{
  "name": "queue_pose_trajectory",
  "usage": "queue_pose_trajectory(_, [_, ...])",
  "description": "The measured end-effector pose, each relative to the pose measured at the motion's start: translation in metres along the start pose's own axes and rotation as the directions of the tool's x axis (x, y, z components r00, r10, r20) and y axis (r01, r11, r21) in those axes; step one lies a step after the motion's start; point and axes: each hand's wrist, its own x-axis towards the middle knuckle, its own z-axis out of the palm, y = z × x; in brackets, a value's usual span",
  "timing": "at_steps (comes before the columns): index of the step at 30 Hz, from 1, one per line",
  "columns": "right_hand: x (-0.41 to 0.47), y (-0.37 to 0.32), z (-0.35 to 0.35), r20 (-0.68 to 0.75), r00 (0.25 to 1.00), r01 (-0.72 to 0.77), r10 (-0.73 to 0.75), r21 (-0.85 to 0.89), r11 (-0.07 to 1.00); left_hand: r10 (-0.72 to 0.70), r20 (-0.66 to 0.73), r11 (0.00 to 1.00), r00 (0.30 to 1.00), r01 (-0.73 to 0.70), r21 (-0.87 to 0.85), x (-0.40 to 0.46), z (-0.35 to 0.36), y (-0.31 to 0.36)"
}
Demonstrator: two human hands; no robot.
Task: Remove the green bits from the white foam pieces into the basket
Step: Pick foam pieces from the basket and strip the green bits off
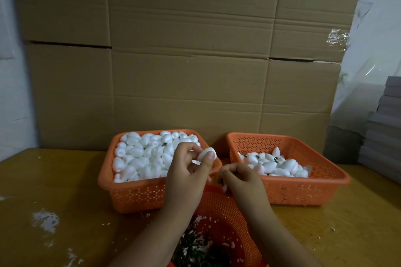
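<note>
Big wall of flattened cardboard (191, 54) fills everything from 10 to 2 o'clock, standing behind a yellowish wooden table (65, 191) that's speckled with white crumbs. Off at 3 o'clock there's a stack of grey boards (384, 134).

Two orange mesh trays sit side by side on the table. The left tray (130, 193), around 11 o'clock from the hands, is heaped full of white foam pieces (141, 158). The right tray (303, 191), at about 2 o'clock, only has a shallow pile (280, 166), and a few of those show dark green bits.

Down at 6 o'clock, right under the wrists, is a round orange basket (225, 212) with a mess of green bits (195, 249) and foam crumbs in the bottom.

The left hand (186, 171) pinches one white foam piece (206, 154) between thumb and fingers, held up over the near corner of the left tray. The right hand (240, 176) is curled tight just above the basket rim; can't tell if it's gripping anything.
</note>
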Motion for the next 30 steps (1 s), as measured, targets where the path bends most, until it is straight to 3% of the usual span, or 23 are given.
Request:
queue_pose_trajectory(6, [-0.0001,0.0007,-0.0001,0.005,1.000,-0.005,0.005,-0.003,1.000,0.017,0.083,1.000,0.996,-0.017,0.000,-0.0003,0.0013,0.0013])
queue_pose_trajectory(19, [-0.0001,0.0015,0.0000,0.014,1.000,0.002,-0.002,0.014,1.000,0.026,0.073,0.999,0.997,-0.028,0.033,-0.0024,0.0026,-0.0004])
queue_pose_trajectory(25, [0.0008,0.0026,-0.0005,0.009,1.000,0.005,-0.005,0.006,1.000,0.030,0.002,0.999,1.000,-0.030,0.011,-0.0017,0.0037,0.0008])
queue_pose_trajectory(30, [0.0001,0.0041,-0.0004,0.013,1.000,-0.002,0.002,0.007,1.000,0.166,-0.103,0.965,0.981,-0.140,0.223,-0.0006,-0.0009,0.0037])
